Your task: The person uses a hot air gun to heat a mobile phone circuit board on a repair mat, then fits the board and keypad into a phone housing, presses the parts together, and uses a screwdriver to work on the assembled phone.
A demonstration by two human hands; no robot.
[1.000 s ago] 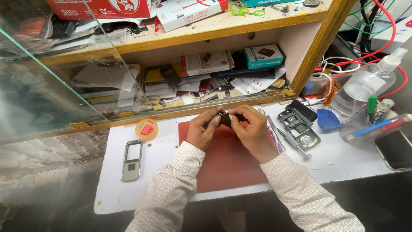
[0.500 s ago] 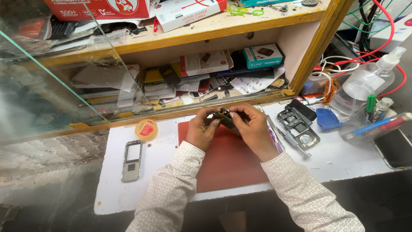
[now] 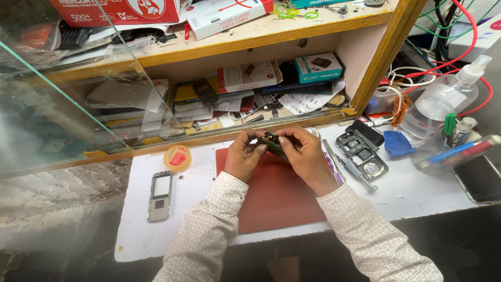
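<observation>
Over the red mat (image 3: 276,196), both hands met at mid-bench, near the far edge of the white worktop (image 3: 417,193). Left hand (image 3: 244,158) and right hand (image 3: 305,156) were each closed in a fingertip pinch on 1 small green circuit board (image 3: 271,142), held tilted and clear of the mat, likely so both faces stayed reachable and loose bits would drop onto red, not white. Wrists looked braced low for steadiness.

Spares sat within reach but apart from the work: a silver phone frame (image 3: 159,195) lay flat well left of the mat, a round yellow tin with a red label (image 3: 177,157) just far-left of it. Right of the hands a grey phone chassis (image 3: 362,156) lay open-side up, a metal tool (image 3: 348,167) alongside it, a blue cloth (image 3: 398,143) beyond. A clear pump bottle (image 3: 441,102) stood far right, with pens in a clear tray (image 3: 459,151) and a dark phone (image 3: 480,180) at the right edge.

Packaging: on the top shelf, a red-and-white carton (image 3: 117,10) far left and a long white box with red print (image 3: 227,15) beside it. On the lower shelf, a white-and-red flat box (image 3: 248,75) and a teal box with a dark product picture (image 3: 317,67) lay on stacked papers. A glass pane (image 3: 68,99) screened the left half of the shelf.
</observation>
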